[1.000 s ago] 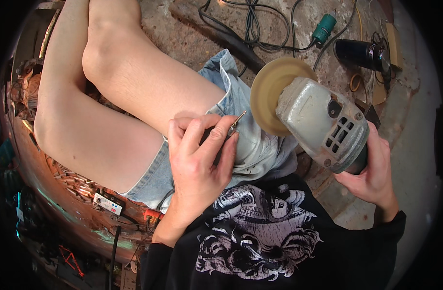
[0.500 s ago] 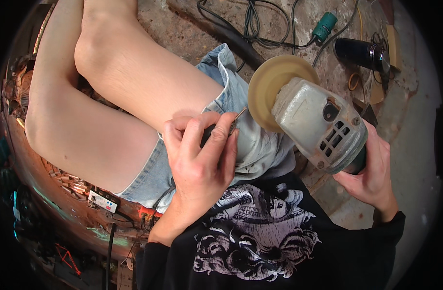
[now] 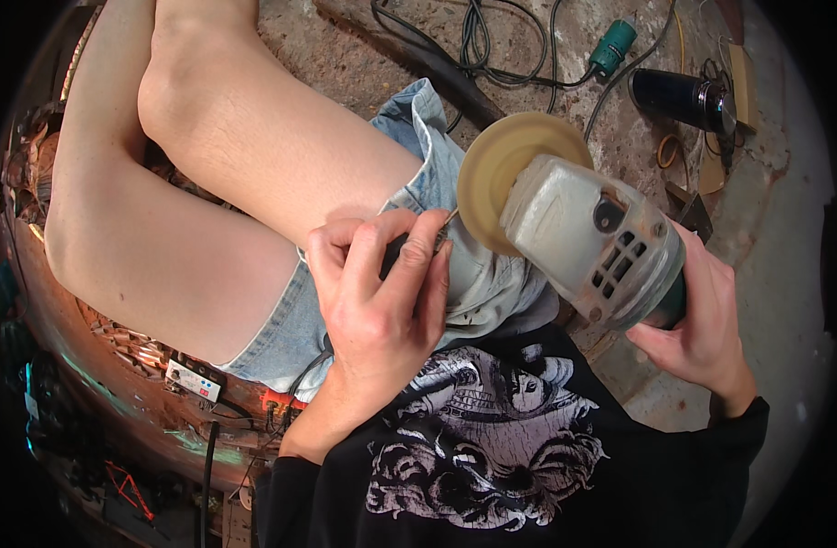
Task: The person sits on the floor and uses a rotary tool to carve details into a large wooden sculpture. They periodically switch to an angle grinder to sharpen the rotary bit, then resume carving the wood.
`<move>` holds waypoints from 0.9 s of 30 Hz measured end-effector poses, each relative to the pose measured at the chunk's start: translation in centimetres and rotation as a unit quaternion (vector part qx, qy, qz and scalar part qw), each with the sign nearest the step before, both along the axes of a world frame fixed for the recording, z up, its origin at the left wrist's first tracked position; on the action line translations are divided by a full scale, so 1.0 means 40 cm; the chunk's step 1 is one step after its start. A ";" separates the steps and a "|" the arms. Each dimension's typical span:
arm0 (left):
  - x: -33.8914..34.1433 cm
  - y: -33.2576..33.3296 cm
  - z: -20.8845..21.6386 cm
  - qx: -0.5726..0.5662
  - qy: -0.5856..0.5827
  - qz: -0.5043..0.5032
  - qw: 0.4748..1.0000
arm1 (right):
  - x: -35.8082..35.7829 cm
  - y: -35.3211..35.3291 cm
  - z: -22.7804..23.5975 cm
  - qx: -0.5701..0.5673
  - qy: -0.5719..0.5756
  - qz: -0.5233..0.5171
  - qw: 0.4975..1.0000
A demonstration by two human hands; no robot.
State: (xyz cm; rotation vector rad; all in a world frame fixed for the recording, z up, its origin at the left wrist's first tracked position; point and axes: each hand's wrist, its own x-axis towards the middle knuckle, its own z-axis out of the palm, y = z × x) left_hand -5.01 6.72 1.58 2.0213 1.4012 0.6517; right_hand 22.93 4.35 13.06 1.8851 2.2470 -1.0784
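My right hand (image 3: 709,320) is closed round the dark green body of an angle grinder (image 3: 569,219). Its grey metal head carries a round tan disc (image 3: 487,169) that faces my left hand (image 3: 373,297). Pinched in that left hand, over my lap, is a small dark tool (image 3: 394,256) with a thin metal tip (image 3: 450,217). My fingers hide most of the tool, so its exact kind is unclear. The tip reaches the lower left edge of the disc; whether they touch I cannot tell.
Light denim shorts (image 3: 281,320) and bare legs (image 3: 254,119) lie under my left hand. Beyond, on the stained floor, are looped black cables (image 3: 478,46), a green connector (image 3: 612,47) and a dark cylinder (image 3: 679,99). At left stands a power strip (image 3: 192,379).
The grinder and my right hand have shifted slightly left, bringing the disc up to the metal tip. My left hand has hardly moved.
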 end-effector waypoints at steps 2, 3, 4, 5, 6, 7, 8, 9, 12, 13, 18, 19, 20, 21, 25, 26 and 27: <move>0.003 0.001 -0.001 -0.001 -0.005 -0.005 1.000 | -0.006 0.012 0.013 -0.107 0.035 -0.084 0.990; 0.005 0.002 -0.002 -0.002 -0.008 -0.007 1.000 | -0.007 0.016 0.018 -0.159 0.053 -0.126 0.978; 0.001 0.004 -0.001 -0.003 -0.010 -0.006 1.000 | -0.009 0.019 0.016 -0.168 0.087 -0.155 0.970; -0.002 0.006 0.001 -0.004 -0.012 -0.005 1.000 | -0.009 0.016 0.009 -0.176 0.121 -0.185 0.959; -0.004 0.008 0.002 -0.005 -0.015 -0.004 1.000 | -0.012 0.014 0.005 -0.171 0.141 -0.205 0.953; -0.003 0.006 0.003 -0.006 -0.014 -0.004 1.000 | -0.010 0.010 -0.005 -0.167 0.165 -0.224 0.946; -0.003 0.005 0.002 -0.006 -0.015 -0.002 1.000 | -0.010 0.003 -0.010 -0.150 0.176 -0.233 0.944; -0.002 0.004 0.000 -0.005 -0.015 -0.001 1.000 | -0.011 -0.001 -0.012 -0.134 0.186 -0.243 0.943; 0.000 0.000 -0.002 -0.001 -0.012 0.000 1.000 | -0.005 -0.004 0.006 -0.091 0.098 -0.155 0.979; 0.002 0.002 -0.002 0.002 -0.012 0.000 1.000 | -0.001 -0.008 0.008 -0.068 0.069 -0.123 0.988; 0.000 0.008 0.000 0.003 -0.019 -0.004 1.000 | -0.013 -0.007 0.015 0.035 -0.010 -0.007 0.999; 0.000 0.006 0.000 0.003 -0.018 -0.003 1.000 | -0.014 -0.008 0.012 0.040 -0.011 0.001 0.999; 0.000 0.005 -0.001 0.004 -0.017 -0.002 1.000 | -0.013 -0.008 0.009 0.046 -0.012 0.010 0.999; -0.001 0.005 -0.002 0.004 -0.016 -0.002 1.000 | -0.014 -0.008 0.007 0.044 -0.014 0.013 0.999; 0.002 0.003 -0.005 0.008 -0.015 0.003 1.000 | -0.017 0.015 0.007 -0.100 0.057 -0.093 0.989; 0.001 0.004 -0.004 0.006 -0.016 0.000 1.000 | -0.012 0.018 0.006 -0.141 0.078 -0.119 0.980; 0.000 0.004 -0.001 0.004 -0.017 -0.002 1.000 | -0.002 0.019 0.002 -0.182 0.099 -0.146 0.968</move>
